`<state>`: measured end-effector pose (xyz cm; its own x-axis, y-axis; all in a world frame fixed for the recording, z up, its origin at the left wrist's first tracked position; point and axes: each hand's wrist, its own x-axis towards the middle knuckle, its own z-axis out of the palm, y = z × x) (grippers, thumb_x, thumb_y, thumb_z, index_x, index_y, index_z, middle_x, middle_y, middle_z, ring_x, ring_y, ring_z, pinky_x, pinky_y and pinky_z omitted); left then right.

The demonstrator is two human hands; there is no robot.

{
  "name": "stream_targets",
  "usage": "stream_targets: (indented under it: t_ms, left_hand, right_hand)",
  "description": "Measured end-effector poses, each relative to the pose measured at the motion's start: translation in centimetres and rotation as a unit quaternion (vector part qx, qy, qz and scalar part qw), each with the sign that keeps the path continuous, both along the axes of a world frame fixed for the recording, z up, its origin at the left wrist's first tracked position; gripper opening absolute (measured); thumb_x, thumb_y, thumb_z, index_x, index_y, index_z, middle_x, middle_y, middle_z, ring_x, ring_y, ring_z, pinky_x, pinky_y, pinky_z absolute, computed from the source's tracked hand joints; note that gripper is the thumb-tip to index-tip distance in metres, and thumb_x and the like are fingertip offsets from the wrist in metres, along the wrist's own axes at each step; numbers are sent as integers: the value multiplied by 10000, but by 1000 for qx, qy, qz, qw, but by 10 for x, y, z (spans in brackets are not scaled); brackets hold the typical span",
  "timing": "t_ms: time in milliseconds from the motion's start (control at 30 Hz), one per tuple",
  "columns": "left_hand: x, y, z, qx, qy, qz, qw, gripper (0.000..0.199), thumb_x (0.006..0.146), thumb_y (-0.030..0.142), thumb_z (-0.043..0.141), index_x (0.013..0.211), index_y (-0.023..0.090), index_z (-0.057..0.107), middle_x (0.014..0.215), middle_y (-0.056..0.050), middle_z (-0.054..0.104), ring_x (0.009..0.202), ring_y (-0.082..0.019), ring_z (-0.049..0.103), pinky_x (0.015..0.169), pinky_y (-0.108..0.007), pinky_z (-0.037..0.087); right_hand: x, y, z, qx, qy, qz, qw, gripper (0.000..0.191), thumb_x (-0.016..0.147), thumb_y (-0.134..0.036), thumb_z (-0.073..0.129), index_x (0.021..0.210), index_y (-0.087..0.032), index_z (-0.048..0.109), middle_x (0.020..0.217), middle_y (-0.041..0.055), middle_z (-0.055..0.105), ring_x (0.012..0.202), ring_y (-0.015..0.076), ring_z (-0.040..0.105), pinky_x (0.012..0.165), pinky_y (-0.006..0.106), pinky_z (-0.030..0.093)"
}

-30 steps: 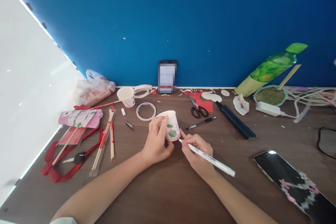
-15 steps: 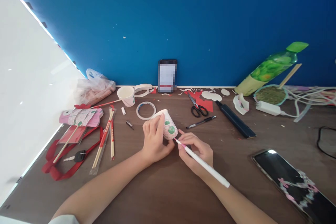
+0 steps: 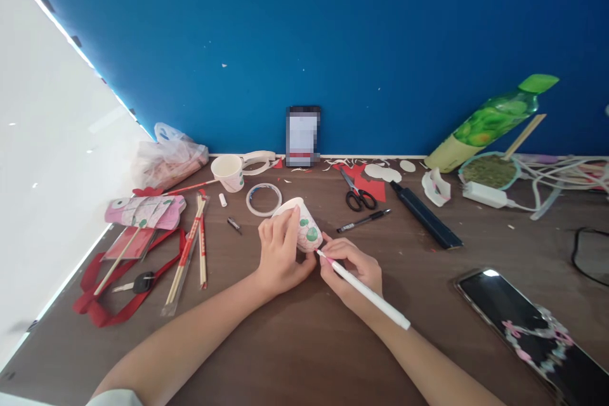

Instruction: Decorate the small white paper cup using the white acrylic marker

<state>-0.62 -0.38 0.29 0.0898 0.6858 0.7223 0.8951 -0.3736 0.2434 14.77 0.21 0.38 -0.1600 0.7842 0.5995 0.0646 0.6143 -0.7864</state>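
A white paper cup with green printed shapes and faint pink lines is tilted in my left hand, whose fingers wrap round its side. My right hand is closed on a white marker with a pink grip end. The marker's tip is at the cup's lower edge; whether it touches cannot be made out. Just behind the cup lies a roll of tape. A black pen and black-handled scissors rest to the right of the cup.
Another paper cup stands behind left, near a white marker cap. Wrapped chopsticks, a key and a pink paper fish lie left. On the right are a dark case, a phone and a leaning bottle.
My right hand and the marker have shifted slightly left, and the marker's back end has risen a little. My left hand still holds the cup in nearly the same pose.
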Motion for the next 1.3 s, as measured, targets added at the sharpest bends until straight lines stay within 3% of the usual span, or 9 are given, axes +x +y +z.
stream_targets:
  t_ms: [833, 1067, 1300]
  left_hand:
    - [-1, 0, 0, -4, -2, -9, 1000, 922, 668, 219, 607, 1487, 133, 193, 1271, -185, 499, 1122, -320, 481, 971, -457, 346]
    - [0, -1, -1, 2, 12, -13, 1000, 905, 675, 222, 616, 1482, 131, 216, 1277, -183, 514, 1120, -317, 478, 969, -439, 345]
    - [0, -1, 1, 12, 16, -12, 1000, 876, 689, 226, 607, 1475, 131, 233, 1267, -180, 528, 1100, -305, 481, 959, -423, 346]
  right_hand:
    - [1, 0, -1, -27, 36, 4, 999, 254, 718, 23, 606, 767, -227, 612, 731, -19, 608, 697, 128, 613, 974, 450, 551]
    - [3, -1, -8, -37, 22, -29, 999, 228, 724, -12, 637, 788, -231, 629, 793, 17, 664, 861, 203, 683, 905, 432, 572]
    - [4, -1, -9, -49, 1, -47, 998, 146, 749, -81, 651, 774, -223, 628, 800, 34, 680, 883, 218, 700, 872, 400, 580]
